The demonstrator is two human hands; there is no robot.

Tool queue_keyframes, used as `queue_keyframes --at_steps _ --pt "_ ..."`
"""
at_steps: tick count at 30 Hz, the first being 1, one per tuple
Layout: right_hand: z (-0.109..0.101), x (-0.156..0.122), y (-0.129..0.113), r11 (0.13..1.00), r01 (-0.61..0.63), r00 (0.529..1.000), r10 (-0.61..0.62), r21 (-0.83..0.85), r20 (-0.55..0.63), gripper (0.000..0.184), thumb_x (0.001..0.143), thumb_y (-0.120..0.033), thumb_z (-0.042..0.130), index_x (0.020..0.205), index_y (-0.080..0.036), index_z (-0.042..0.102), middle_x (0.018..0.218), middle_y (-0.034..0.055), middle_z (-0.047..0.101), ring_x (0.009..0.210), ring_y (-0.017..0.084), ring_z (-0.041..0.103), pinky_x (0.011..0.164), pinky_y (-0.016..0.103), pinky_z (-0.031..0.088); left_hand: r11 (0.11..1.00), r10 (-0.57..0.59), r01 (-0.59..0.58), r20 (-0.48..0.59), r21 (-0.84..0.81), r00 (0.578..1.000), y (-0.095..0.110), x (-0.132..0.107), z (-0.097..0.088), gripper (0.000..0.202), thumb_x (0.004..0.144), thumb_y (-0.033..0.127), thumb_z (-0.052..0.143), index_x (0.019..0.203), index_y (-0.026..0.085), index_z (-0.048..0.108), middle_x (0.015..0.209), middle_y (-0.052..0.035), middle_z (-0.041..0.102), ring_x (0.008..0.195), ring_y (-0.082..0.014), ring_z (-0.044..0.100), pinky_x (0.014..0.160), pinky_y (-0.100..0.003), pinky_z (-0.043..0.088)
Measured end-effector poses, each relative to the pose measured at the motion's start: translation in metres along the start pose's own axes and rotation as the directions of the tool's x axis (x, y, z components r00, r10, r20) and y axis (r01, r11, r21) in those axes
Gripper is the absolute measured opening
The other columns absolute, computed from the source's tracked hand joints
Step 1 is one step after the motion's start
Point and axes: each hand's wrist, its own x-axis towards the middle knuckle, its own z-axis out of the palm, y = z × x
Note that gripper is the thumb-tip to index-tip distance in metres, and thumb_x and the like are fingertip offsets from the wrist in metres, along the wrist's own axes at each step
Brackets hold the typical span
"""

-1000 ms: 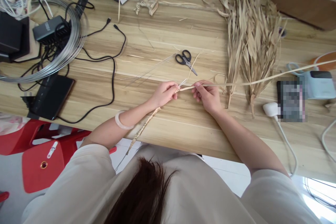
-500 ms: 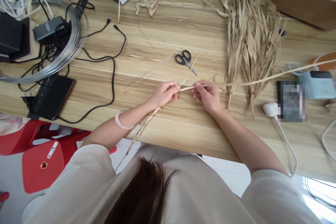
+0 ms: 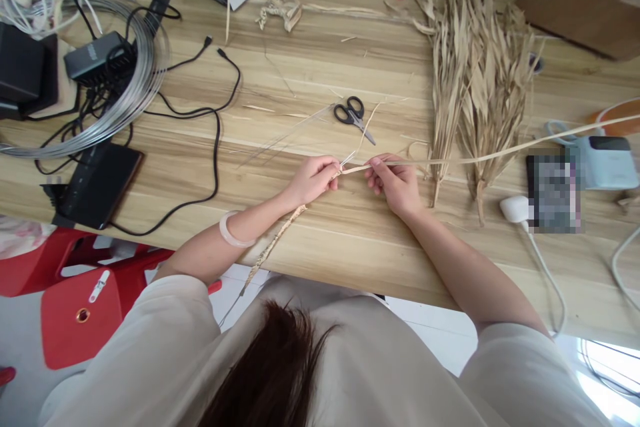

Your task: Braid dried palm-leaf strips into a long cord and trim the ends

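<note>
My left hand is closed in a pinch on a straw-wrapped wire. Its wrapped part runs from under the hand back past the table's front edge, where bare wire shows. Beyond my fingertips stick out thin wire ends and a stray fibre. My right hand pinches a long, flat straw strip between thumb and fingers. That strip stretches from the left fingertips through the right hand and off to the right edge. Black-handled scissors lie just beyond the hands, their tips pointing toward me.
Bundles of dried leaves lie at the right, under the strip. A coil of wire, black cables and a dark phone-like slab take up the left. A cardboard box stands at the far right, a white charger nearer.
</note>
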Motion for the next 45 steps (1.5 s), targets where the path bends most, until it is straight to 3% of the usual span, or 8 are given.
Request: queue_keyframes --at_steps 45 --pt "-0.0004 -0.0001 0.0008 1.0 0.005 1.0 -0.005 0.0 0.003 0.035 0.074 -0.051 0.068 0.072 -0.017 0.06 0.058 -0.0023 0.059 0.04 0.005 0.049 0.033 0.016 0.035 1.0 -0.003 0.003 0.001 0.001 1.0 -0.0026 0.0007 -0.0004 0.021 0.085 0.028 0.047 0.079 0.013 0.06 0.05 0.0032 0.054 0.04 -0.0043 0.039 0.044 -0.018 0.03"
